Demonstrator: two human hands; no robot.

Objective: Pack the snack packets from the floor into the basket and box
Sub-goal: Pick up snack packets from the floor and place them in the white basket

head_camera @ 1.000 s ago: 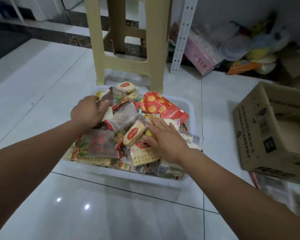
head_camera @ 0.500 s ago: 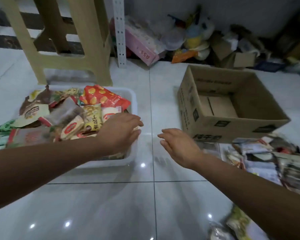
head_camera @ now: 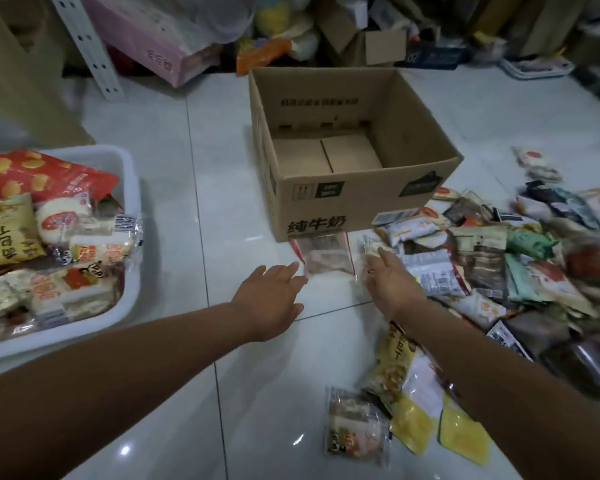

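Note:
A white plastic basket (head_camera: 132,188) at the left is heaped with snack packets. An open cardboard box (head_camera: 354,199) stands in the middle with nothing visible on its bottom. A heap of snack packets (head_camera: 499,258) covers the floor at the right. A clear packet with a red edge (head_camera: 326,254) lies in front of the box. My left hand (head_camera: 271,299) hovers open just left of that packet, fingers straight. My right hand (head_camera: 390,282) reaches with straight fingers to a small clear packet (head_camera: 371,245) at the heap's near edge, fingertips touching it.
Yellow packets (head_camera: 416,420) and a clear cookie packet (head_camera: 355,427) lie on the white tile floor near my right forearm. Behind the box are a pink carton (head_camera: 160,46), a white perforated rail (head_camera: 87,46), small cardboard boxes and clutter.
My view has swung right from the basket to the box and the heap. Both hands left the basket and moved right; the right one now touches a packet at the heap's edge.

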